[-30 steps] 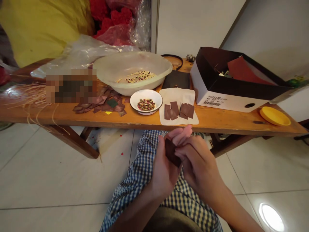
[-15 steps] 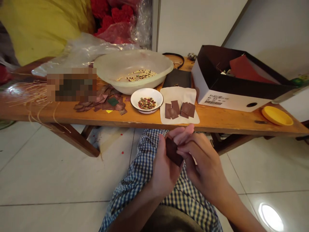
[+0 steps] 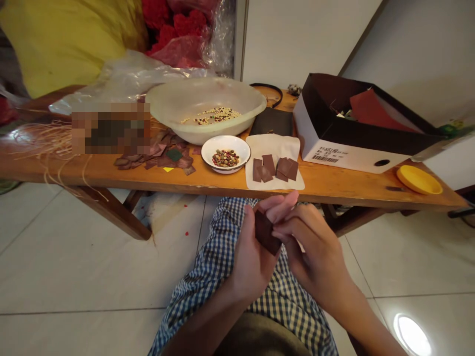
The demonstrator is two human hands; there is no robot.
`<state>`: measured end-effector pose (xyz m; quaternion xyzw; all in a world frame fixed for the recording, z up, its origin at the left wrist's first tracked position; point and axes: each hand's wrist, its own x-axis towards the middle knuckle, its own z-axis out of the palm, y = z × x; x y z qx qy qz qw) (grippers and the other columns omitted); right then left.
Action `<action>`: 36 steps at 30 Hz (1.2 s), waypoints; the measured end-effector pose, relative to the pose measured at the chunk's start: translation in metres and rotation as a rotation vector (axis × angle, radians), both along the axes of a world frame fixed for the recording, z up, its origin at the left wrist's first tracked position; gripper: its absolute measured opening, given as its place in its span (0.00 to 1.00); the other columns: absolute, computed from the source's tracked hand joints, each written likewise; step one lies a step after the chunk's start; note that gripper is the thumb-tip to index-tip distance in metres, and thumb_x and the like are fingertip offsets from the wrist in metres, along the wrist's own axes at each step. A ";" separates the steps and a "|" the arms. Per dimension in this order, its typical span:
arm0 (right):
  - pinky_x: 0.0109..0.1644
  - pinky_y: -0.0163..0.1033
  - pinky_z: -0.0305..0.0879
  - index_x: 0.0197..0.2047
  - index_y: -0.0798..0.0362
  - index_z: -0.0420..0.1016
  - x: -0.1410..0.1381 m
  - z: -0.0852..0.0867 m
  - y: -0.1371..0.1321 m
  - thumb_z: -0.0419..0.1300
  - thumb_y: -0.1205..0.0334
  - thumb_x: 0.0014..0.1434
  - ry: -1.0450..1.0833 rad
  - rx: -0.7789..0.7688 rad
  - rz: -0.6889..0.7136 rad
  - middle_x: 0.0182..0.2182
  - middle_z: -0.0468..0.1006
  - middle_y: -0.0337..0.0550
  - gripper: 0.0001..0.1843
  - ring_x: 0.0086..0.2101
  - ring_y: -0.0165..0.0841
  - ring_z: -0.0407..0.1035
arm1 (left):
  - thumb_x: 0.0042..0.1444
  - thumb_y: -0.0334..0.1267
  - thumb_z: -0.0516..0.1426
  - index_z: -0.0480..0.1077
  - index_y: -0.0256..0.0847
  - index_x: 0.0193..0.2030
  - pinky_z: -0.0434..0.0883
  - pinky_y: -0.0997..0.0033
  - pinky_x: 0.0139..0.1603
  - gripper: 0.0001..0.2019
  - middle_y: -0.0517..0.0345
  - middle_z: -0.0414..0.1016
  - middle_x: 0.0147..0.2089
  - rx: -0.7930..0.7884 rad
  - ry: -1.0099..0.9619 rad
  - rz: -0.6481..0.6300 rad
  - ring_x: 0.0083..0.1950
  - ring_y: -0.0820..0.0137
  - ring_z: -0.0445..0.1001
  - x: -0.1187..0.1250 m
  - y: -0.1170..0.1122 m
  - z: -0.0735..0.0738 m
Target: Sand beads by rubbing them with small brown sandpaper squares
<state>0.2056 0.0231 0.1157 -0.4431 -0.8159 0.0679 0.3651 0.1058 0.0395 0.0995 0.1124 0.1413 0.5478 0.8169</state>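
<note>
Pinching a dark square (image 3: 264,232) between the left hand (image 3: 252,267) and the right hand (image 3: 315,252), the person holds it up over checked trousers (image 3: 193,282), just short of the table's near edge (image 3: 208,189). Both hands are closed on it: the left cups one side, the right presses in with bent fingers. Nearest on the table, toward the middle of the near edge, a white sheet (image 3: 273,144) carries brown squares (image 3: 272,169), some overlapping. Just left of it sits a small bowl (image 3: 222,169) of mixed seeds, and further left lies a heap of brown scraps (image 3: 156,162). Behind these stands a large bowl (image 3: 208,129) with pale seeds inside, beside a black pouch (image 3: 272,122). At the right end are a yellow lid (image 3: 419,179) and an open box (image 3: 352,160) holding red sheets — toward the far edge.
</note>
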 end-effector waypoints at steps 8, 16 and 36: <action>0.36 0.42 0.61 0.33 0.57 0.66 -0.002 0.001 -0.005 0.51 0.77 0.57 -0.003 -0.014 -0.007 0.34 0.68 0.49 0.07 0.35 0.35 0.61 | 0.66 0.48 0.39 0.72 0.41 0.43 0.57 0.63 0.63 0.24 0.52 0.75 0.53 0.014 0.030 -0.005 0.59 0.65 0.68 -0.001 -0.002 0.001; 0.34 0.41 0.60 0.32 0.56 0.65 -0.001 -0.002 -0.006 0.51 0.77 0.57 -0.002 -0.012 -0.044 0.32 0.67 0.45 0.08 0.33 0.34 0.59 | 0.66 0.49 0.38 0.72 0.41 0.44 0.55 0.61 0.65 0.24 0.53 0.76 0.53 0.058 0.042 0.015 0.60 0.64 0.67 0.001 -0.002 -0.002; 0.36 0.42 0.61 0.33 0.55 0.65 -0.001 -0.008 -0.003 0.51 0.78 0.55 0.032 0.016 -0.062 0.33 0.68 0.47 0.08 0.35 0.35 0.62 | 0.65 0.51 0.39 0.73 0.41 0.44 0.57 0.60 0.64 0.25 0.53 0.77 0.50 0.077 0.087 0.003 0.59 0.64 0.68 0.000 0.000 -0.004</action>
